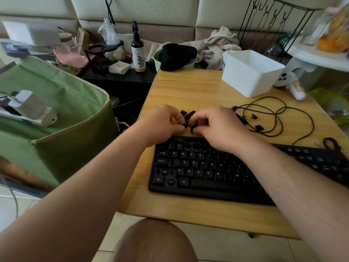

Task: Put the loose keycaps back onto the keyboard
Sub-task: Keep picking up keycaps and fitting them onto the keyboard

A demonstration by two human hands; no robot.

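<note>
A black keyboard [204, 171] lies on the wooden table [188, 91], with several bare key sockets in its top rows and lower left. Just behind its top edge sits a small pile of loose black keycaps [188, 115]. My left hand [162, 123] and my right hand [217, 125] meet over this pile, fingers curled, each pinching a keycap between thumb and fingertips. Two more loose keycaps [259, 127] lie to the right among the cable loops, the other keycap [254, 116] a little farther back.
A black cable [279, 118] coils on the table right of my hands. A white plastic bin [251, 72] stands at the back right. A green fabric box [56, 114] stands left of the table. Bottles, cloths and clutter line the back.
</note>
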